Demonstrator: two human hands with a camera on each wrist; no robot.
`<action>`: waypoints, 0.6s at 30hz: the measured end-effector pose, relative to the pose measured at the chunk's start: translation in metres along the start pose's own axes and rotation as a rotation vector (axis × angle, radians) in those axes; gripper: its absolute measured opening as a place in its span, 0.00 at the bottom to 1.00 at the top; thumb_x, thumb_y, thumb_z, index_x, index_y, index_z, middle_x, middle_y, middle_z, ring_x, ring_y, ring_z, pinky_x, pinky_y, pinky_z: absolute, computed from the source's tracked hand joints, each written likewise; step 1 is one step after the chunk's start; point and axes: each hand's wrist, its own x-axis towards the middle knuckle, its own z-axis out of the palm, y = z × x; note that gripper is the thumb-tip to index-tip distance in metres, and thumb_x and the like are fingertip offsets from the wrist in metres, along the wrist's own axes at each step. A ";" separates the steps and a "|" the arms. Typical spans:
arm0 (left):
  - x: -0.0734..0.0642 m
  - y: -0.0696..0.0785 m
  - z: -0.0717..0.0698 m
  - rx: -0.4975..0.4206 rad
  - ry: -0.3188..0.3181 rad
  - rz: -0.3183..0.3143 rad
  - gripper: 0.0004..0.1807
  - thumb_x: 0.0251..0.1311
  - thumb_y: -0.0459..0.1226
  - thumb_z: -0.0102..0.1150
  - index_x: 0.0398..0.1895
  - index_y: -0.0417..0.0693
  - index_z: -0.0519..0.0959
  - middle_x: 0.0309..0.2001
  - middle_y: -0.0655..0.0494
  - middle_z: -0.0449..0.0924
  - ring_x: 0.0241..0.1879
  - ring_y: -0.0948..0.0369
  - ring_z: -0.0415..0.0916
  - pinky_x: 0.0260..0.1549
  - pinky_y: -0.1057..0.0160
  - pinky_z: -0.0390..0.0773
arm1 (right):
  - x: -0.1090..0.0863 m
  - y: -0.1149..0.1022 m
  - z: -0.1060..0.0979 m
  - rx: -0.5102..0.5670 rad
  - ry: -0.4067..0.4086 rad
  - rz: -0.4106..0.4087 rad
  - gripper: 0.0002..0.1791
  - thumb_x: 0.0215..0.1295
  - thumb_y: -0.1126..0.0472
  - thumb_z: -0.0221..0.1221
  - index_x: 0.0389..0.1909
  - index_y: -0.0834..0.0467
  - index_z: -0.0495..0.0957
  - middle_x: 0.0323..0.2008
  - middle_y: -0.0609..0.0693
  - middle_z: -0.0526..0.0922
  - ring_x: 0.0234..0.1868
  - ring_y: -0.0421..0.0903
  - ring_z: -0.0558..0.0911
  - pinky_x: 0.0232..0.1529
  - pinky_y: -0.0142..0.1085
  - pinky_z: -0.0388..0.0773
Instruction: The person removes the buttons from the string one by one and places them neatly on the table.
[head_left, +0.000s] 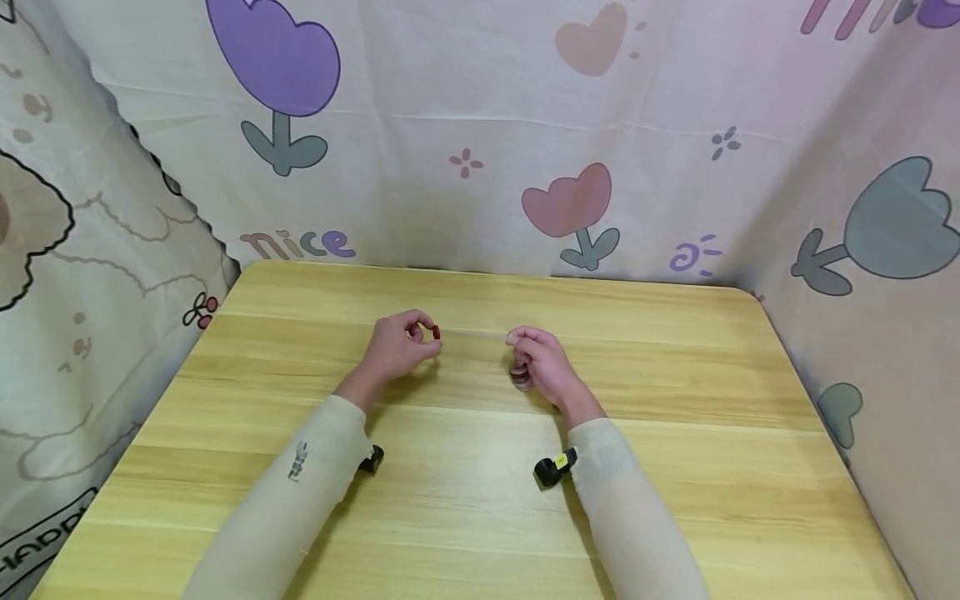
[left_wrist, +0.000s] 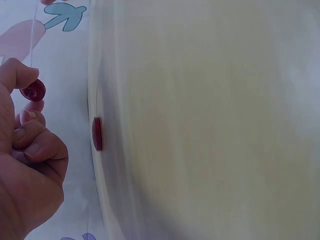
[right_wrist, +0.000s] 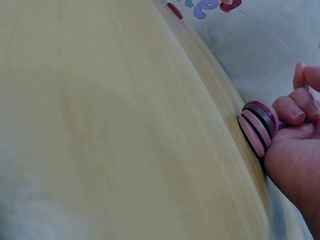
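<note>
My left hand (head_left: 397,343) pinches a small glossy red disc (left_wrist: 33,91) between thumb and forefinger. From it a thin clear thread (head_left: 474,333) runs taut across to my right hand (head_left: 543,362), whose fingertips pinch its other end. Against the right palm, under the curled fingers, sits a stack of round pink and black discs (right_wrist: 257,127); how they are held I cannot tell. Another dark red piece (left_wrist: 97,134) shows low over the wood in the left wrist view; the left hand hides it from the head view.
Both hands are above a light wooden table (head_left: 465,500). A printed cloth (head_left: 450,83) with tulips and hearts hangs behind it and along both sides. Black cameras sit at the left wrist (head_left: 372,459) and right wrist (head_left: 553,469).
</note>
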 end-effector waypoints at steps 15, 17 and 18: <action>-0.005 -0.021 -0.029 0.094 -0.033 -0.070 0.14 0.47 0.41 0.70 0.35 0.49 0.77 0.20 0.51 0.67 0.18 0.57 0.64 0.20 0.60 0.65 | 0.002 0.000 0.000 0.013 -0.009 0.004 0.19 0.67 0.60 0.53 0.43 0.73 0.61 0.20 0.53 0.53 0.18 0.51 0.51 0.16 0.40 0.52; -0.005 -0.024 -0.033 0.102 -0.039 -0.081 0.14 0.47 0.41 0.70 0.36 0.49 0.77 0.20 0.51 0.67 0.18 0.57 0.64 0.20 0.60 0.65 | 0.001 0.000 0.000 0.011 -0.007 0.004 0.19 0.67 0.60 0.52 0.43 0.73 0.61 0.20 0.53 0.53 0.18 0.51 0.52 0.16 0.40 0.52; -0.005 -0.025 -0.035 0.100 -0.043 -0.089 0.14 0.48 0.41 0.69 0.36 0.49 0.76 0.20 0.50 0.68 0.18 0.56 0.64 0.20 0.60 0.66 | 0.001 0.000 -0.001 0.010 -0.005 0.004 0.19 0.67 0.60 0.53 0.43 0.73 0.61 0.20 0.54 0.53 0.18 0.51 0.52 0.16 0.40 0.52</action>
